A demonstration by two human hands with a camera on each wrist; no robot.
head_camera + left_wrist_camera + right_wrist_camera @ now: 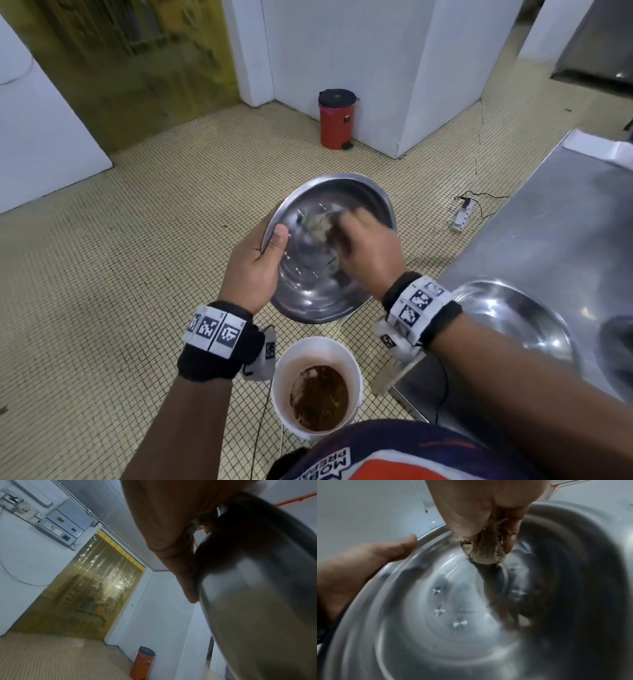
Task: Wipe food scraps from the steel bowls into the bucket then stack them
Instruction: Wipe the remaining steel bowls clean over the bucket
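Above the white bucket (317,383) on the tiled floor, the left hand (255,265) grips the rim of a steel bowl (329,250), thumb hooked inside, tilting its mouth toward the person, likely so loosened scraps slide down toward the bucket. The right hand (364,251) is bunched around a frayed beige rag (485,553), pressing it to the inner wall; blur makes the finger positions hard to read. A second bowl (513,320) sits on the steel counter (565,219) at right, within reach for stacking. Shirt lettering is upside down and cut off, unreadable.
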